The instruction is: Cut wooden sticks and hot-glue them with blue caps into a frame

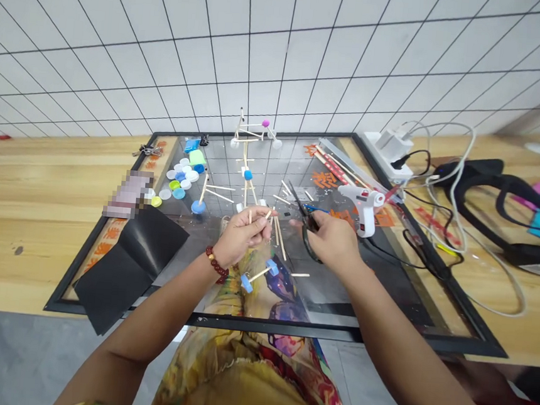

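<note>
My left hand (243,233) is closed around a few thin wooden sticks (269,214), held above the glass-topped black-framed panel (428,285). A red bead bracelet sits on that wrist. My right hand (333,239) grips black scissors (303,213), blades pointing up-left toward the sticks. Just below my left hand lies a stick with blue bottle caps on both ends (258,274). Behind the hands stands a structure of sticks and caps (249,156).
A white glue gun (362,204) rests right of the scissors. Several loose bottle caps (183,179) lie at the left, a black sheet (127,265) at the panel's near left corner. A power strip (388,153), cables and a black strap crowd the wooden table's right.
</note>
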Demonstrator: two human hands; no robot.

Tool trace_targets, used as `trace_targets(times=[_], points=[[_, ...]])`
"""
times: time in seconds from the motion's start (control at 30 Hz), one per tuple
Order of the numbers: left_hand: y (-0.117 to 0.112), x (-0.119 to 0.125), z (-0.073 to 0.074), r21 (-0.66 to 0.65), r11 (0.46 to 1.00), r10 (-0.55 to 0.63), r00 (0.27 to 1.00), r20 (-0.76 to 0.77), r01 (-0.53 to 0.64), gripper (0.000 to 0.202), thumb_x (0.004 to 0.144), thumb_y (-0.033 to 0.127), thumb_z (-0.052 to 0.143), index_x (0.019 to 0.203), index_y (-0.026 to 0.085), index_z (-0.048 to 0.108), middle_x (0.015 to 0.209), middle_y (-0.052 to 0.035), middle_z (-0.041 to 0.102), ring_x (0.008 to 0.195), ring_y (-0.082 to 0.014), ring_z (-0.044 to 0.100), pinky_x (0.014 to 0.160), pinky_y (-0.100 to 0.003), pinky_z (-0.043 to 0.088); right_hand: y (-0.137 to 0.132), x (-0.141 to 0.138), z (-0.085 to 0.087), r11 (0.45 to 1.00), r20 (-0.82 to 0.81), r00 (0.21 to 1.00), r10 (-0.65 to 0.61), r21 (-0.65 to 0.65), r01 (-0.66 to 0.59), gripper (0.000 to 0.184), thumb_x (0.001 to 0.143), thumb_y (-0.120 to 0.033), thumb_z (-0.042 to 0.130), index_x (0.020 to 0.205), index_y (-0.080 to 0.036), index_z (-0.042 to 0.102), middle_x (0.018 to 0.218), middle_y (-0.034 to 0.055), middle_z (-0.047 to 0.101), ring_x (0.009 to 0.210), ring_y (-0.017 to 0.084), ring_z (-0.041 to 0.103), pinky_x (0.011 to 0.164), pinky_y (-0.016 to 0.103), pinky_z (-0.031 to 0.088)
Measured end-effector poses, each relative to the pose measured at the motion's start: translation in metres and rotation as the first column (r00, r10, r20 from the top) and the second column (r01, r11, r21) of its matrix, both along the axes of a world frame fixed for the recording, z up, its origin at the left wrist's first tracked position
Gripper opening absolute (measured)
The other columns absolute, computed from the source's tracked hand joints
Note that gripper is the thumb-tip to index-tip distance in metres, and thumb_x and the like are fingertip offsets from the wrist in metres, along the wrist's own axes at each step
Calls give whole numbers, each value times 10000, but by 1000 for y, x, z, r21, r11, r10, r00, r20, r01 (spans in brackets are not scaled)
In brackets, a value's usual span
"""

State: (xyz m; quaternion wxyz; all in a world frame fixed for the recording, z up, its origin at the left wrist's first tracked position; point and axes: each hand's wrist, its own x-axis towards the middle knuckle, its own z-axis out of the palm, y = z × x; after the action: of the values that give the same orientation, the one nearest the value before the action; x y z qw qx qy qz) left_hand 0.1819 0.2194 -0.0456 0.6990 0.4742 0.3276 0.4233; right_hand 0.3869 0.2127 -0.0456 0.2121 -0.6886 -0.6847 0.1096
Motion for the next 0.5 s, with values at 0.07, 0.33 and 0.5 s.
trace_targets(times=[0.07, 0.33, 0.5], points=[[2, -4, -1, 46, 998, 53, 995, -85, -49, 355, 810, 433, 640, 1044, 169, 605, 648, 31, 560, 416, -30, 265, 429, -195, 204, 0, -1, 1, 995, 173, 984, -39, -83, 54, 435, 841, -615, 454, 741, -212, 584, 619, 49, 618, 632, 212, 580, 534, 285, 239], [8, -23, -1, 539, 808, 418, 412, -810, 239, 301, 850, 118, 501, 1093, 191, 663, 1089, -96, 677, 1035, -245, 614, 921, -423, 493, 3, 5, 3, 977, 341, 940, -37, -185, 106, 499, 849, -651, 443, 914, -198, 643, 776, 103, 718, 747, 272, 671, 559, 298, 269], [4, -38, 25, 656, 728, 508, 484, -712, 201, 195, 802, 177, 643, 993, 196, 675, 1145, -87, 674, 1083, -231, 612, 964, -406, 484, 6, 7, 1, 972, 337, 941, -37, -205, 112, 471, 867, -621, 453, 924, -196, 649, 820, 110, 734, 759, 261, 677, 557, 300, 256]])
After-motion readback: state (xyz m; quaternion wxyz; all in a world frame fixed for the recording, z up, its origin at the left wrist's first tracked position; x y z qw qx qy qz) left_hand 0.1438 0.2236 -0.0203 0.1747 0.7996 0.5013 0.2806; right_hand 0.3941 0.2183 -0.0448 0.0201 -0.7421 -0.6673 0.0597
